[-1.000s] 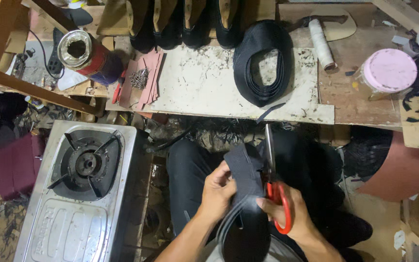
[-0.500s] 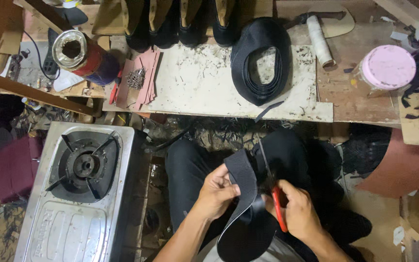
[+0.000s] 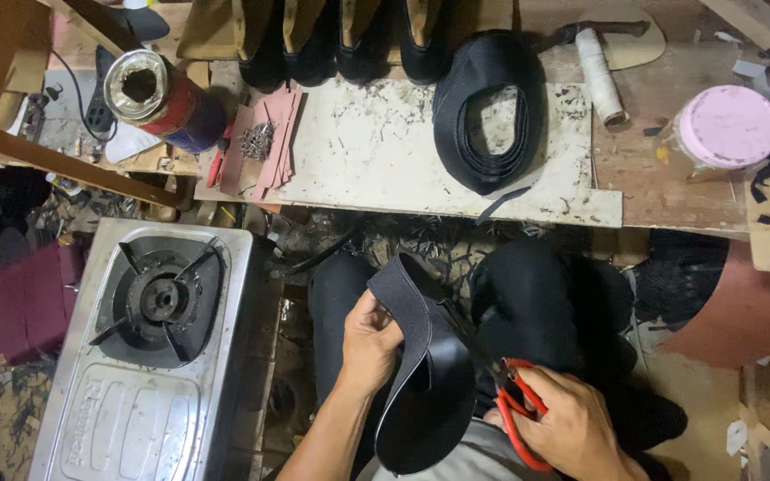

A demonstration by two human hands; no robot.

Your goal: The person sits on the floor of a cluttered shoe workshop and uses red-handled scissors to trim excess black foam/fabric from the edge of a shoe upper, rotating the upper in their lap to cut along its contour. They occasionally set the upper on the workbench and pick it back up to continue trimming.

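2 hands on the job: left hand [image 3: 369,343] pinches the black rubber sheet [image 3: 425,379] over the lap, right hand [image 3: 572,432] closed round red scissors [image 3: 510,401]. Keep sheet taut, short snips w/ blades square. Beyond: gas stove [image 3: 149,356], workbench [image 3: 376,151].

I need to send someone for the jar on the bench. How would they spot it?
Look along the wooden workbench to its right end, past the white board carrying the coil of black strip. The jar stands there, right of a white roll; it alone has a round pale pink lid.
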